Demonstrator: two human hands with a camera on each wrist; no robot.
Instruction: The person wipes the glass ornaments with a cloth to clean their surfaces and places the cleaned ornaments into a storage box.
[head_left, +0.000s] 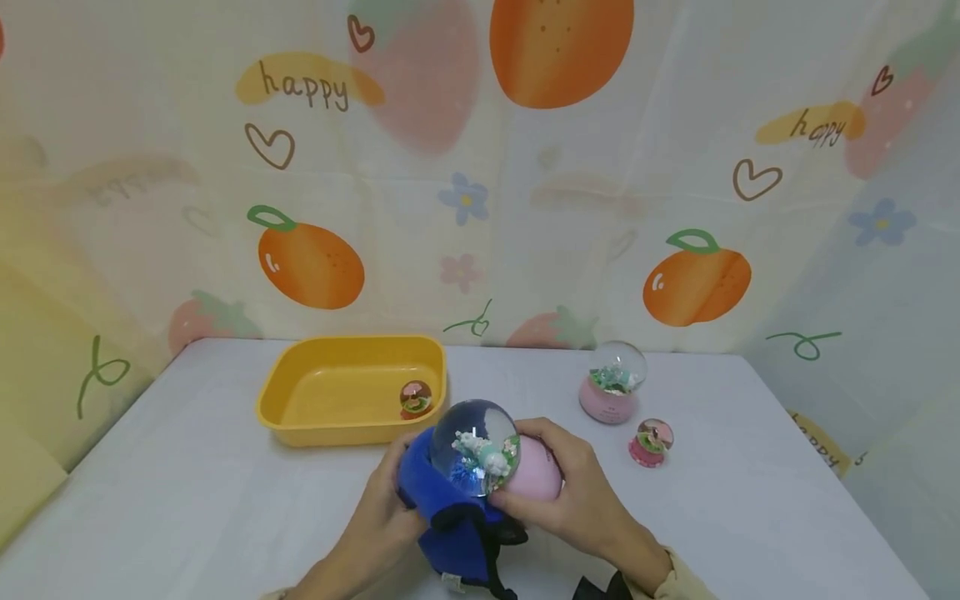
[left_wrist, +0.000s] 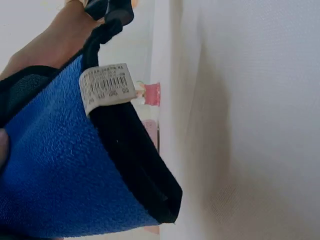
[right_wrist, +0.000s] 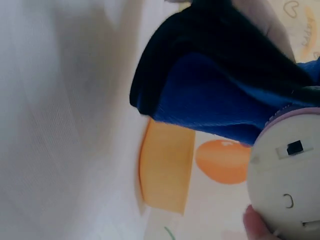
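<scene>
My right hand grips a snow globe by its pink base, the glass ball tipped toward the left. White and green figures show inside the ball. In my left hand is a blue cloth with black edging, wrapped against the side of the glass. Part of the cloth hangs below the hands, and its white label faces the left wrist camera. The right wrist view shows the white underside of the globe's base, with a small black switch.
A yellow tray stands at the back left, holding a small snow globe. To the right are a larger globe on a pink base and a small one. Behind the white table hangs a fruit-printed curtain.
</scene>
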